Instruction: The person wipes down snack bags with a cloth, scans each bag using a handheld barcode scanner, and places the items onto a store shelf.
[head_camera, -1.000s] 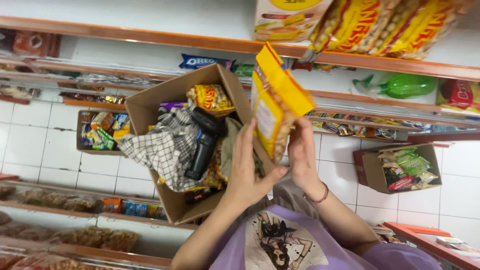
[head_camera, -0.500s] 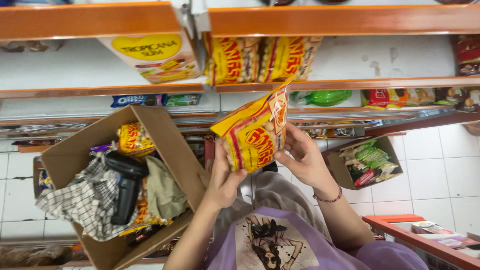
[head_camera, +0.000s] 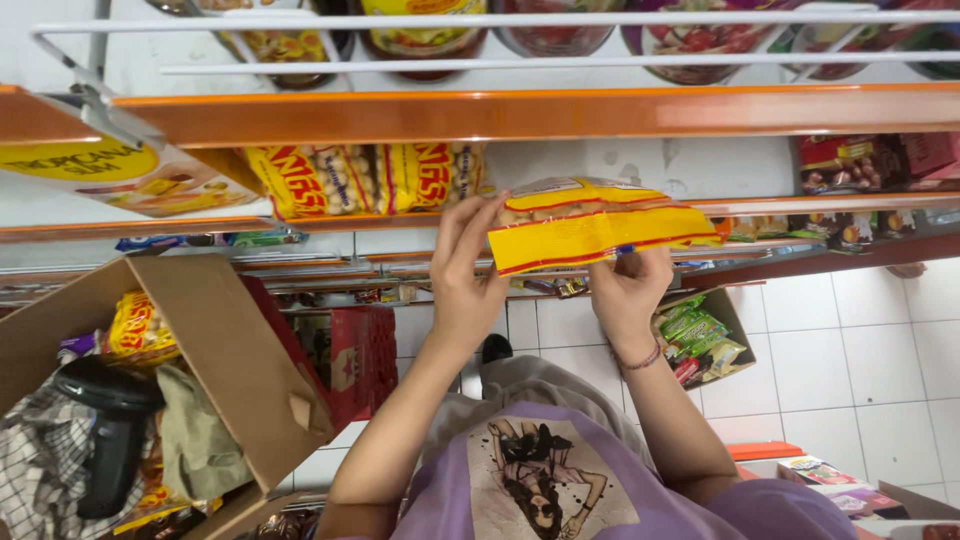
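Both my hands hold a yellow and red snack packet (head_camera: 600, 225) up at a shelf. My left hand (head_camera: 465, 285) has its fingers on the packet's left end. My right hand (head_camera: 630, 290), with a bead bracelet at the wrist, grips it from below near the middle. The packet lies flat and level, just right of a row of matching yellow packets (head_camera: 370, 175) that stand on the shelf under an orange shelf edge (head_camera: 500, 115).
An open cardboard box (head_camera: 215, 340) at the left holds snack packets, a checked cloth and a black object. A red carton (head_camera: 360, 360) stands beside it. A small carton of green packets (head_camera: 700, 335) sits on the white tiled floor. Jars line the wire rack above.
The packet has gone up from beside the cardboard box to shelf height and turned from upright to flat. Both hands rose with it, and the view tilted upward.
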